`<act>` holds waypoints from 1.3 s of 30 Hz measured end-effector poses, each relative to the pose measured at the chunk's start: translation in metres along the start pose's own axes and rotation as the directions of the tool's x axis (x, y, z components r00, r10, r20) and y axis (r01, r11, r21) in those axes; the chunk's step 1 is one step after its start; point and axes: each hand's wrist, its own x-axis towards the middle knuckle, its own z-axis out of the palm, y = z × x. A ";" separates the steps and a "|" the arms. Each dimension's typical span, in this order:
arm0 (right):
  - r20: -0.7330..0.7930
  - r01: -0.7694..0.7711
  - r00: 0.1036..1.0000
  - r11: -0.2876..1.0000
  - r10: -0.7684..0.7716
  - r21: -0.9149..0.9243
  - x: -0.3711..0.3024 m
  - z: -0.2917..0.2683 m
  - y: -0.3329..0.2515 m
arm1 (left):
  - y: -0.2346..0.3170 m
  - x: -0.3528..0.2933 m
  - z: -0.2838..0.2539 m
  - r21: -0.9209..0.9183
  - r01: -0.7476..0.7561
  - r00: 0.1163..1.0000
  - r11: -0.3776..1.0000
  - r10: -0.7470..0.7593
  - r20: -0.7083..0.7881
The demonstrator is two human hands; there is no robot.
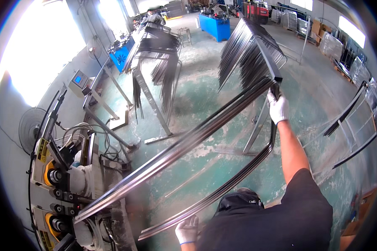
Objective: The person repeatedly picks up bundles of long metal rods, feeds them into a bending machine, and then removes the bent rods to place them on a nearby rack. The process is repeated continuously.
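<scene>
A bundle of long, thin, dark metal strips (178, 150), bent into a V, stretches across the middle. My right hand (279, 109), in a white glove, is closed round the bundle just below its bend, beside the end of a rack's top bar (269, 62). One leg of the bundle runs down left to a machine with rollers (63, 196). The lower leg curves back toward my body. At its free end my left hand (187, 230), also gloved, lies with fingers stretched out against the strips' edge; the fingertips are partly hidden.
More bent strips (251, 50) hang over the rack ahead, and others (155, 46) over a second rack to the left. A control box (78, 81) stands on a post by the wall. At right is another frame with strips (347, 113). A person (153, 17) is far back.
</scene>
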 end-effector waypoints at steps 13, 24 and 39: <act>0.210 0.464 0.844 0.478 -0.493 -0.746 0.317 -0.014 0.217 | -0.236 0.010 0.158 0.556 -0.190 0.980 0.809 0.128 0.150; 0.060 0.455 0.742 0.436 -0.668 -0.776 0.223 0.003 0.166 | -0.256 -0.090 0.060 0.371 -0.514 0.741 0.773 0.618 -0.261; 0.905 0.571 -0.377 0.720 -0.195 0.393 -0.395 0.014 0.215 | -0.441 -0.490 -0.274 0.779 -0.569 -0.342 0.263 0.787 -0.514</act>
